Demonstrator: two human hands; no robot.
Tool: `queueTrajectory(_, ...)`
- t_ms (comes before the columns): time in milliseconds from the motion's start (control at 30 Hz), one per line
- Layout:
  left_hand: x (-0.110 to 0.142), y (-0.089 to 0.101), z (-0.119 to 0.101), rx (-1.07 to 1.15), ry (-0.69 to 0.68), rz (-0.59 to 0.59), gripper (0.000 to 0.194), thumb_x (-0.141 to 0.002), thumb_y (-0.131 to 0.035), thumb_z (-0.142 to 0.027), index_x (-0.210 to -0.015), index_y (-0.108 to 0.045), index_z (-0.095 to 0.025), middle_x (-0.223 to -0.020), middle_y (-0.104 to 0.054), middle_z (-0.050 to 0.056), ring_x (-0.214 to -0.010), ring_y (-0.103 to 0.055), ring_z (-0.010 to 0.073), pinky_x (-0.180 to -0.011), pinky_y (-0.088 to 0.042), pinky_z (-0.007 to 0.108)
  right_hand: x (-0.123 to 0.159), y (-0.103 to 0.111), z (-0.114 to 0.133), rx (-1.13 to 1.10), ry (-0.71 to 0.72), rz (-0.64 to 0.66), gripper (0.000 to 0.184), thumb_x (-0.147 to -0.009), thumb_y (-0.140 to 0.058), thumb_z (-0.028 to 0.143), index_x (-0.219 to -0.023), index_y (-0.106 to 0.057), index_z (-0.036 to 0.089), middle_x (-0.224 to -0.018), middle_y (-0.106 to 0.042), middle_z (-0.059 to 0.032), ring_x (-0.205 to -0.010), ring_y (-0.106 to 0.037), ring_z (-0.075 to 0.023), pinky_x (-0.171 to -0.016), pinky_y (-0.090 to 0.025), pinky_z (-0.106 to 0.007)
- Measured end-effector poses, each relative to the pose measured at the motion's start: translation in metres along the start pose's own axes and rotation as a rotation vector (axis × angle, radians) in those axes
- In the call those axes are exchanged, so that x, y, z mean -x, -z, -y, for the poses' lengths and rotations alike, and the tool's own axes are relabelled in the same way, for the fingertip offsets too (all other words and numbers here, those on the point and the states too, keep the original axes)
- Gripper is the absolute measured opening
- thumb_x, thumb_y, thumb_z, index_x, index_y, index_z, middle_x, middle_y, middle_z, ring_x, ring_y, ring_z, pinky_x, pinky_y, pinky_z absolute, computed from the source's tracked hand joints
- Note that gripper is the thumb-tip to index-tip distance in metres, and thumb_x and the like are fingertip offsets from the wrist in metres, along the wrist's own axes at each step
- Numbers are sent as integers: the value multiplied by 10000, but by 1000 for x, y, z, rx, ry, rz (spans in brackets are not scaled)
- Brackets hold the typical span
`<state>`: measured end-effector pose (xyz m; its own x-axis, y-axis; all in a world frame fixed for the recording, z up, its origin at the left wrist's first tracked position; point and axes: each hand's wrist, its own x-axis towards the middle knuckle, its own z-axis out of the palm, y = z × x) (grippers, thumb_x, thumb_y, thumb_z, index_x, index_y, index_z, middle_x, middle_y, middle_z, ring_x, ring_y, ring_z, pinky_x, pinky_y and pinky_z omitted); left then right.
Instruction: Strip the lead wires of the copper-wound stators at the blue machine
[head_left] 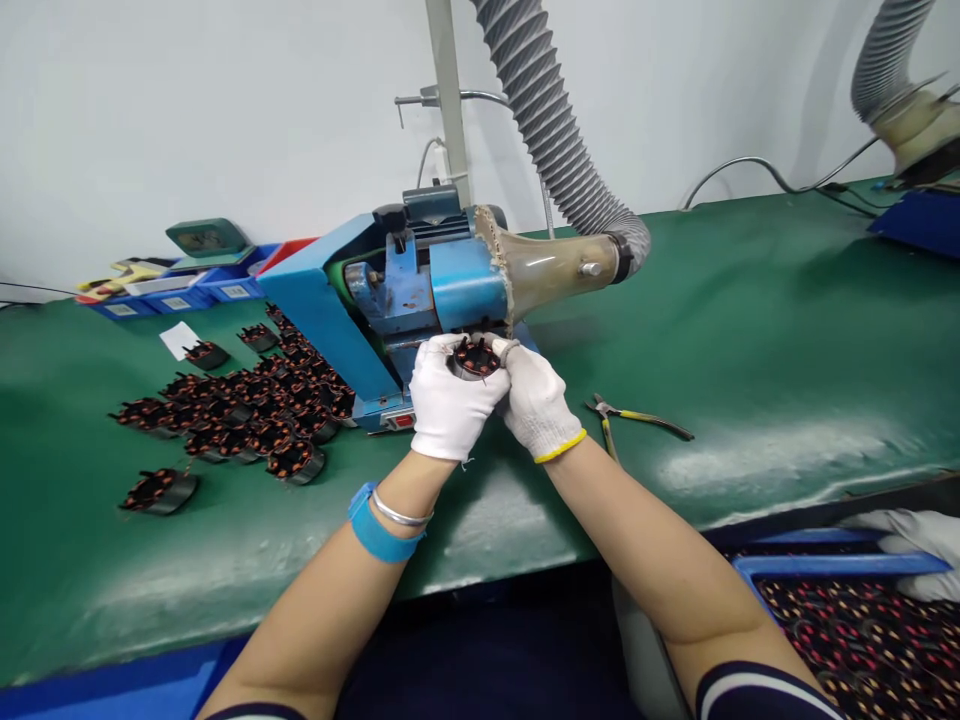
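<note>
Both my hands wear white knitted gloves and meet in front of a blue bench machine (pixel 469 285). My left hand (pixel 452 400) is closed around a motor stator (pixel 478 358), a dark ring with copper windings and black upright pegs. My right hand (pixel 534 400) is closed too, its thumb and finger pinched at the stator's right edge. The stator sits just below the machine's blue cover, near the mouth of a translucent yellowish suction hood (pixel 551 270). Fingertips partly hide the stator's far side, so any thin wire there cannot be made out.
Several more stators (pixel 247 400) crowd the green bench on the left. Yellow-handled cutting pliers (pixel 637 415) lie on the right. Blue bins (pixel 176 290) stand at the back left. A grey hose (pixel 555 120) rises from the hood. A blue crate (pixel 840 565) of parts is at lower right.
</note>
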<state>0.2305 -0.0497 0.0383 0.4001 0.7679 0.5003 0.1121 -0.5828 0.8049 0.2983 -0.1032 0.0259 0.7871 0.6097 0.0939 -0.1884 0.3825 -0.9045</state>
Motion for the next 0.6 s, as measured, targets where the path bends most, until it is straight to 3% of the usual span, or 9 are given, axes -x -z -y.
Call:
queueTrajectory(167,3,8,0,53,73,55,500,-541,-779,-295,-990,-592,-181,-991,-672,58,-920,-672,219,-893,-544,390,10,1,5,37,79,34,265,-796,-562,356,-949,-694,184,-930,-732,-41,-963,-672,-206,-907,-526,-345)
queueTrajectory(300,22,30,-6,145,76,103,494,-559,-783,-314,-993,-583,-188,-957,-681,51,-872,-684,211,-861,-562,387,31,-1,13,194,226,112,257,-795,-581,391,-897,-686,180,-844,-714,-43,-797,-662,-188,-764,-535,-315)
queueTrajectory(433,53,65,-7,171,59,130,491,-611,-792,-371,-1017,-584,-188,-1007,-676,63,-939,-679,215,-892,-561,385,47,1,15,355,395,264,386,-889,-482,510,-849,-683,183,-840,-696,-62,-782,-648,-199,-711,-513,-324)
queueTrajectory(600,103,133,22,-95,143,203,504,-626,-795,-400,-1048,-612,-192,-981,-683,59,-894,-688,219,-843,-581,380,54,3,10,402,398,286,414,-918,-455,531,-868,-697,199,-840,-700,-63,-773,-656,-213,-698,-510,-343)
